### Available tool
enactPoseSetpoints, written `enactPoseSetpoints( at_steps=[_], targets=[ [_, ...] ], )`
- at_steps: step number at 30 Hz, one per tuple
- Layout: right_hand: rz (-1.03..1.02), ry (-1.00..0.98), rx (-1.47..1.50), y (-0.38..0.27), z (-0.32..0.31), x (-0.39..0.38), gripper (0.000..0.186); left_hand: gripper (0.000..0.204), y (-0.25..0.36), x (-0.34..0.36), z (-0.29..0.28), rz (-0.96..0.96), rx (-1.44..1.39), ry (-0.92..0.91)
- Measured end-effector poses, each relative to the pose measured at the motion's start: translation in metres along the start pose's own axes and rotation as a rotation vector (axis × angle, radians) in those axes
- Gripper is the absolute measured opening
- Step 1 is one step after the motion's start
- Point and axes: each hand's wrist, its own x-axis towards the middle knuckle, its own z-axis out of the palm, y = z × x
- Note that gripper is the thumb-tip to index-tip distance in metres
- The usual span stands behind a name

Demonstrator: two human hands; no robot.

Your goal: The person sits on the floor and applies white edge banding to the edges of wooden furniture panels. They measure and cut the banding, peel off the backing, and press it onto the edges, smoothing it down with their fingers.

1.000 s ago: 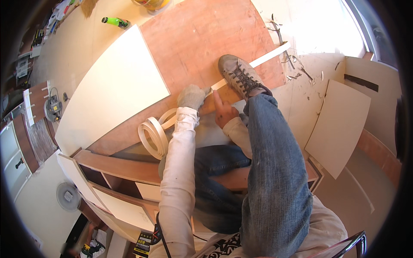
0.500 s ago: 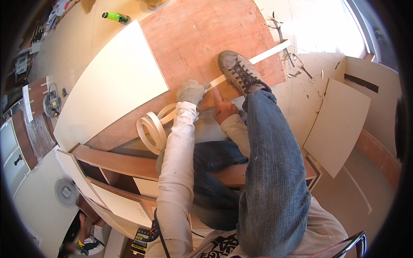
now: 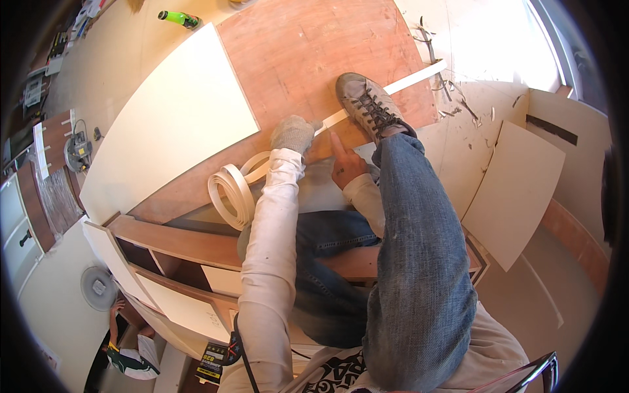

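A pale strip of edging (image 3: 337, 118) lies across the reddish-brown plywood board (image 3: 314, 49), and my grey shoe (image 3: 370, 105) stands on it. My left hand (image 3: 293, 134), in a grey knit glove, is closed on the strip left of the shoe. The rest of the strip winds into a loose coil (image 3: 229, 196) beside my left forearm. My bare right hand (image 3: 348, 167) is just right of the glove. Its index finger is stretched to the strip's near edge, while the other fingers curl under; what they may hold is hidden.
A white panel (image 3: 177, 118) lies on the plywood to the left. A green bottle (image 3: 178, 19) is beyond it. Dark scraps (image 3: 452, 98) litter the floor at right, near another pale panel (image 3: 514, 196). A wooden cabinet frame (image 3: 170, 239) lies before me. Another person (image 3: 134, 357) is at lower left.
My hands keep nearly the same place on the strip, with the view shifting slightly. At lower left, the other person has shifted, one arm now reaching toward the round grey disc.
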Motion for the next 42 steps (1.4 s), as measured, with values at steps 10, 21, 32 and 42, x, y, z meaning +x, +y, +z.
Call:
enactPoseSetpoints(
  at_steps=[10,21,32,42],
  targets=[
    [-0.036,0.042,0.022,0.004,0.002,-0.005,0.075,0.058,-0.01,0.007,0.008,0.026,0.074,0.057],
    [-0.157,0.192,0.108,0.004,-0.002,-0.008,0.068,0.055,-0.001,0.007,0.007,-0.004,-0.013,0.019],
    [-0.144,0.127,0.069,0.008,0.004,0.009,0.065,0.056,-0.003,0.005,0.008,0.003,0.022,0.059],
    [-0.155,0.182,0.113,0.015,0.01,0.013,0.071,0.057,0.006,0.008,0.009,-0.009,0.004,0.022]
  ],
)
